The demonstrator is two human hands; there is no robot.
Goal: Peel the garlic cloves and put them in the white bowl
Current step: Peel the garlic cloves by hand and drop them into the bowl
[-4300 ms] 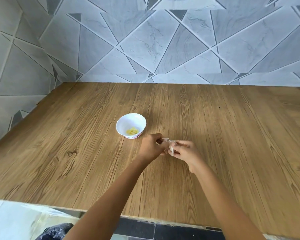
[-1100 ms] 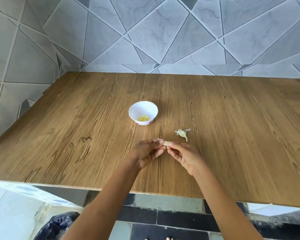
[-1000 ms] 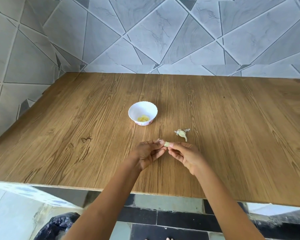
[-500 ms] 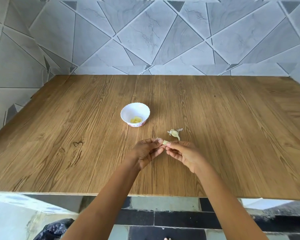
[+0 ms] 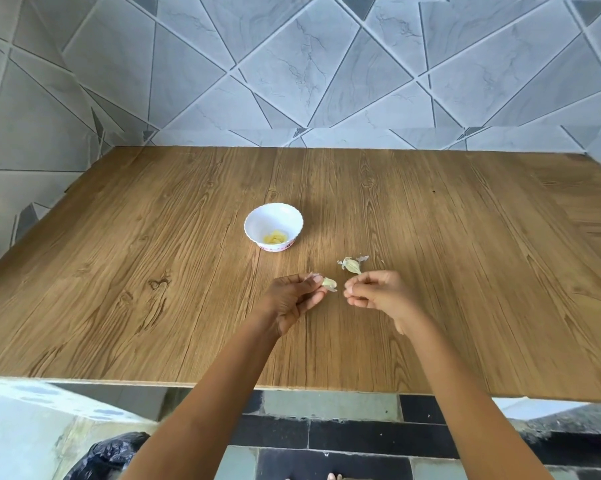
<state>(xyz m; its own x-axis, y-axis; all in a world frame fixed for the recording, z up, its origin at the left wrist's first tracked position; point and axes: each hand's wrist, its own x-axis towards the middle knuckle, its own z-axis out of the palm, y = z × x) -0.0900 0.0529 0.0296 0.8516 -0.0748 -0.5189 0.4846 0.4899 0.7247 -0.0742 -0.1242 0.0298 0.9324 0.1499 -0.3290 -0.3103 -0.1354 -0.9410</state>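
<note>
A small white bowl with a scalloped rim stands on the wooden table, with several yellowish peeled cloves at its bottom. My left hand pinches a pale garlic clove at its fingertips, with loose skin hanging from it. My right hand hovers just to the right of the clove, apart from it, fingers curled with nothing visible between them. Another garlic piece with papery skin lies on the table just beyond my right hand.
The wooden table runs back to a grey tiled wall and ends in a front edge near me. A black plastic bag sits on the floor at the lower left.
My hands, joined on the clove half a second ago, have pulled apart. The clove stays in my left hand and my right hand has moved to the right.
</note>
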